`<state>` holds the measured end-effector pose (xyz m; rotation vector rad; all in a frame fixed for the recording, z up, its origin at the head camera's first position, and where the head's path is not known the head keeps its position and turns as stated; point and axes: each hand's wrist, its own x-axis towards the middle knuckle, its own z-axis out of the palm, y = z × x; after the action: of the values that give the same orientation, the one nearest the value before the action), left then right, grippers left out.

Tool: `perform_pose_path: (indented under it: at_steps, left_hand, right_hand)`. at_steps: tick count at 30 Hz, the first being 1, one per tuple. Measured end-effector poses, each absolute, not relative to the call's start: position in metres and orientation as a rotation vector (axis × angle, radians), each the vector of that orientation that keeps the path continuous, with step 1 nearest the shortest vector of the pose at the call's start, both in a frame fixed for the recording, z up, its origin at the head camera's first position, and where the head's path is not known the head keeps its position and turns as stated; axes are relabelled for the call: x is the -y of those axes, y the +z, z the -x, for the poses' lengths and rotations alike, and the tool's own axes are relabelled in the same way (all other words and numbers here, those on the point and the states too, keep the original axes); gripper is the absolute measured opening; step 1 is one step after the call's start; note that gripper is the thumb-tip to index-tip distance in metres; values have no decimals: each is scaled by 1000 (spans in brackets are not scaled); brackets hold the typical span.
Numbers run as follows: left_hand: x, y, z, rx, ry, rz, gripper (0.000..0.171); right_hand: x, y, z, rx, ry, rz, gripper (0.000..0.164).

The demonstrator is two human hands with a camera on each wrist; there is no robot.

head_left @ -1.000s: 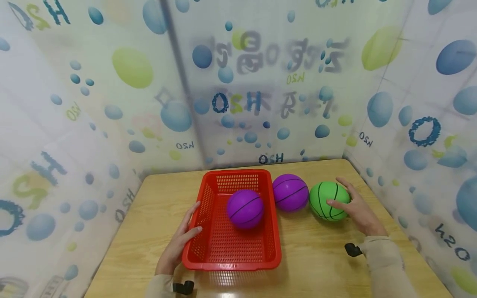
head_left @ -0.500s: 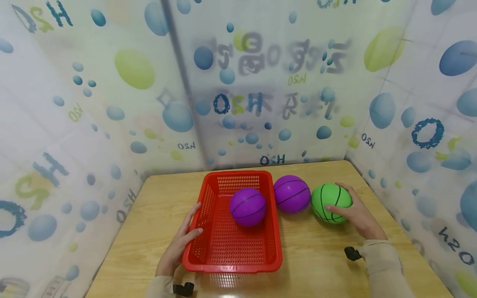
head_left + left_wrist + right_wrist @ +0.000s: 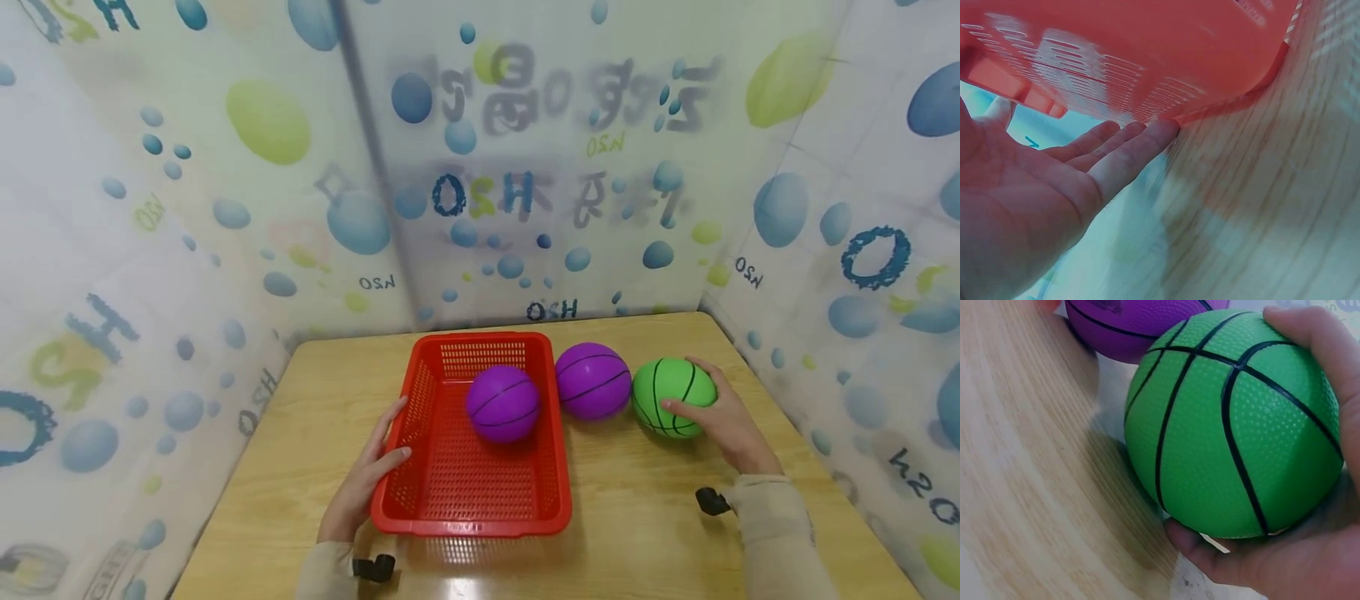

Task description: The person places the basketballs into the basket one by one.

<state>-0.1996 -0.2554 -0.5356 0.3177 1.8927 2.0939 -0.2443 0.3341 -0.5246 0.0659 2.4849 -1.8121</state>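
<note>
A red plastic basket (image 3: pixel 472 528) with slotted walls stands mid-table, and a purple ball (image 3: pixel 503 404) with black lines lies inside it. At its left side is my left hand (image 3: pixel 365 477), thumb over the rim and fingers along the outer wall. The left wrist view shows those fingers (image 3: pixel 1129 156) stretched out against the basket's underside edge. To the right, my right hand (image 3: pixel 731 425) grips a green ball (image 3: pixel 674 398) patterned like a basketball. Its thumb and fingers lie on opposite sides of that ball. A second purple ball (image 3: pixel 593 382) sits between basket and green ball.
The wooden table (image 3: pixel 630 508) reaches back to a curtain-like wall (image 3: pixel 480 275) printed with blue and green bubbles. Similar printed sheets stand along the left and right sides. The second purple ball is right beside the basket's right wall.
My right fingers have moved in from a spread pose onto the green ball. The purple ball in the basket has shifted slightly back. My left hand keeps its place; the head view shifts slightly.
</note>
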Motion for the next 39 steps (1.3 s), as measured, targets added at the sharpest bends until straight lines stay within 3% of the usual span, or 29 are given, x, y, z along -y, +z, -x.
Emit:
perform_pose_path:
  at_steps: [8, 17, 39]
  left_hand:
    - [254, -537, 202, -1855, 2103, -346, 80]
    - [256, -538, 201, -1867, 2097, -337, 80]
    - [256, -536, 201, -1854, 2101, -323, 82]
  right_hand:
    - [-336, -517, 241, -2521, -1836, -86, 106]
    - [-330, -482, 245, -2582, -1935, -45, 101]
    - [-264, -400, 270, -2512, -2115, 214, 99]
